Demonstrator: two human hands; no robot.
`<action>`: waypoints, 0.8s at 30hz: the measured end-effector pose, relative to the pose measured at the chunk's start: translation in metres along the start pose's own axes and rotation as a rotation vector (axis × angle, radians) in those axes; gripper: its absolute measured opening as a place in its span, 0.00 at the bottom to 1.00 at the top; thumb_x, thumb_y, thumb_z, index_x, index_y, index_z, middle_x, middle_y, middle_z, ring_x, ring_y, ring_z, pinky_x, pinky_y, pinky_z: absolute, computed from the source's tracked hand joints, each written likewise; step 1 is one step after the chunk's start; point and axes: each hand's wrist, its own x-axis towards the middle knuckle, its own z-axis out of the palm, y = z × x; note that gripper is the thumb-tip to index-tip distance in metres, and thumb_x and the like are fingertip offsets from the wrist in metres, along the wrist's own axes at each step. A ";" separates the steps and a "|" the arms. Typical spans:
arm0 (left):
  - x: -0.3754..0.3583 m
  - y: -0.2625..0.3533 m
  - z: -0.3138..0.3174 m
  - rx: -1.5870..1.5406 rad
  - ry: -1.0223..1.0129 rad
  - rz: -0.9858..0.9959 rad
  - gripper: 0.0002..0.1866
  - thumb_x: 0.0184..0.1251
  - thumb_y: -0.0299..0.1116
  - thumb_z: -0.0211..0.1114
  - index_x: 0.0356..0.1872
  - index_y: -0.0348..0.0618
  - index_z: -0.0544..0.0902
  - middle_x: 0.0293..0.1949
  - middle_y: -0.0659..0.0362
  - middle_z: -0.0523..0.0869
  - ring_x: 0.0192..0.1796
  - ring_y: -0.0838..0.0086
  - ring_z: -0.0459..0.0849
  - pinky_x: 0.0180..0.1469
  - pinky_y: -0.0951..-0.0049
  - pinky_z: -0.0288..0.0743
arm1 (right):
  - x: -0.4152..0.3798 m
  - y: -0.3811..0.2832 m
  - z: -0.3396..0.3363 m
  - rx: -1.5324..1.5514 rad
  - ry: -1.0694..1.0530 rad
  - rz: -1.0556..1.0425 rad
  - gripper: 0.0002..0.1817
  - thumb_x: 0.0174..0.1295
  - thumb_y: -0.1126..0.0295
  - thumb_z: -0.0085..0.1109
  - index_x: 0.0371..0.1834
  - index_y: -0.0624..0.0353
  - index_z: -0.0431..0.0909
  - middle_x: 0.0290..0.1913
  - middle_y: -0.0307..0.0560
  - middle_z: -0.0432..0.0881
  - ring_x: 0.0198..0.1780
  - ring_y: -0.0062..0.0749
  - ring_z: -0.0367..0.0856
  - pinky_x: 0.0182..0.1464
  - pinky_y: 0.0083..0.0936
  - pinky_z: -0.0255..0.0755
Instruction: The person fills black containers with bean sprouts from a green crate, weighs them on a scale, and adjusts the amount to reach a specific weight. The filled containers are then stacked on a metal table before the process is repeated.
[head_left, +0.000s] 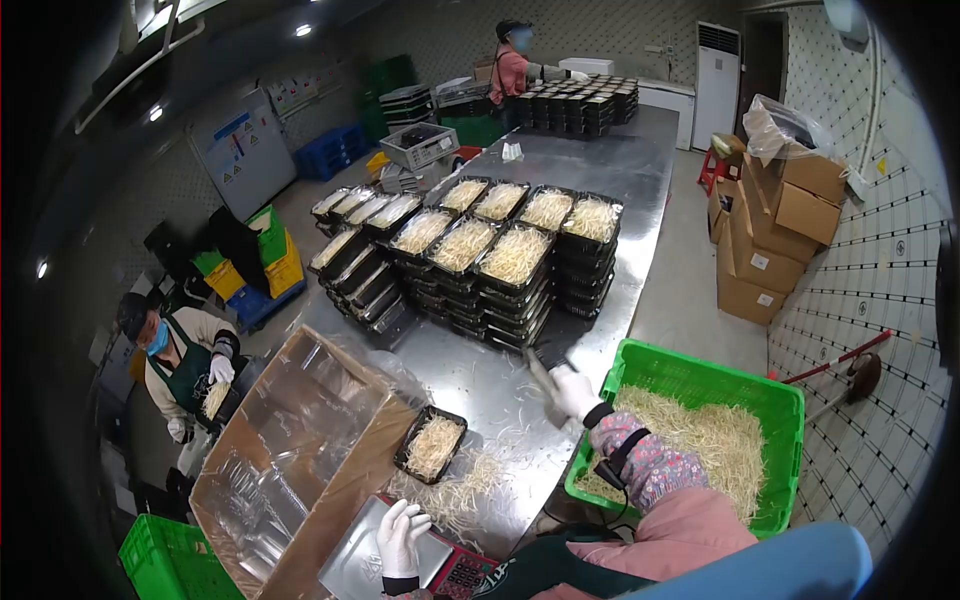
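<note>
A gloved left hand (402,535) rests flat, fingers spread, on a scale (385,560) at the steel surface (600,190). Just beyond, a black tray (431,445) of sprouts (433,443) sits among loose strands: light, limp, easily crushed, best lifted by the tray's stiff rim. The right hand (573,392) reaches out above a green crate (690,372), fingers blurred, their grip impossible to tell.

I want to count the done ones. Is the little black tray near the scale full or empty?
Full. The black tray is heaped with pale bean sprouts, lying flat on the steel table, lidless, with loose sprouts spilled beside it.
</note>
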 end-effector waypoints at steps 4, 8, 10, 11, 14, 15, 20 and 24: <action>0.008 -0.001 -0.004 0.025 0.081 0.018 0.17 0.74 0.27 0.54 0.61 0.32 0.72 0.48 0.47 0.84 0.41 0.62 0.87 0.44 0.65 0.84 | -0.024 -0.007 0.007 0.246 -0.101 0.301 0.11 0.54 0.64 0.61 0.32 0.62 0.80 0.28 0.57 0.82 0.32 0.49 0.81 0.40 0.39 0.75; 0.008 -0.003 -0.018 0.044 0.080 0.047 0.18 0.74 0.30 0.54 0.60 0.34 0.73 0.47 0.49 0.84 0.43 0.58 0.87 0.47 0.59 0.83 | -0.022 0.017 0.009 0.763 0.231 0.659 0.04 0.56 0.72 0.62 0.32 0.62 0.82 0.26 0.40 0.81 0.25 0.25 0.77 0.30 0.24 0.72; 0.011 -0.007 -0.019 0.037 0.059 0.012 0.18 0.74 0.30 0.54 0.60 0.33 0.73 0.47 0.49 0.84 0.43 0.58 0.87 0.47 0.59 0.83 | -0.007 0.040 0.021 0.998 0.385 0.802 0.05 0.60 0.73 0.61 0.39 0.60 0.82 0.30 0.39 0.82 0.26 0.23 0.78 0.23 0.24 0.75; 0.012 -0.006 -0.015 0.030 0.065 0.016 0.18 0.74 0.30 0.54 0.60 0.33 0.73 0.47 0.49 0.84 0.43 0.58 0.87 0.47 0.59 0.83 | 0.005 0.024 0.004 1.056 0.371 0.968 0.13 0.62 0.72 0.60 0.50 0.61 0.78 0.31 0.41 0.81 0.25 0.26 0.78 0.19 0.27 0.76; 0.014 -0.005 -0.004 0.058 0.069 0.028 0.18 0.73 0.29 0.54 0.60 0.33 0.73 0.46 0.49 0.84 0.43 0.58 0.87 0.47 0.59 0.83 | 0.025 0.043 0.025 1.093 0.320 1.048 0.25 0.65 0.70 0.58 0.65 0.59 0.67 0.28 0.39 0.75 0.24 0.26 0.74 0.20 0.27 0.76; 0.015 -0.005 -0.004 0.063 0.065 0.038 0.17 0.73 0.29 0.54 0.60 0.33 0.73 0.46 0.49 0.84 0.43 0.58 0.87 0.47 0.60 0.83 | 0.023 0.047 0.023 1.129 0.209 1.011 0.30 0.65 0.68 0.59 0.69 0.60 0.63 0.29 0.40 0.76 0.24 0.25 0.74 0.21 0.28 0.74; 0.012 -0.015 -0.029 0.067 0.121 0.051 0.17 0.73 0.28 0.53 0.59 0.32 0.74 0.46 0.48 0.85 0.42 0.58 0.87 0.46 0.60 0.83 | 0.036 -0.007 0.036 0.648 0.355 0.445 0.28 0.63 0.67 0.65 0.64 0.67 0.69 0.53 0.50 0.77 0.44 0.30 0.81 0.47 0.22 0.77; 0.001 -0.006 -0.017 0.063 0.149 0.054 0.17 0.73 0.28 0.53 0.59 0.32 0.74 0.46 0.48 0.85 0.43 0.58 0.87 0.47 0.60 0.83 | 0.112 -0.115 0.018 1.485 -0.097 0.602 0.28 0.65 0.60 0.65 0.64 0.63 0.69 0.55 0.54 0.78 0.50 0.39 0.82 0.48 0.36 0.80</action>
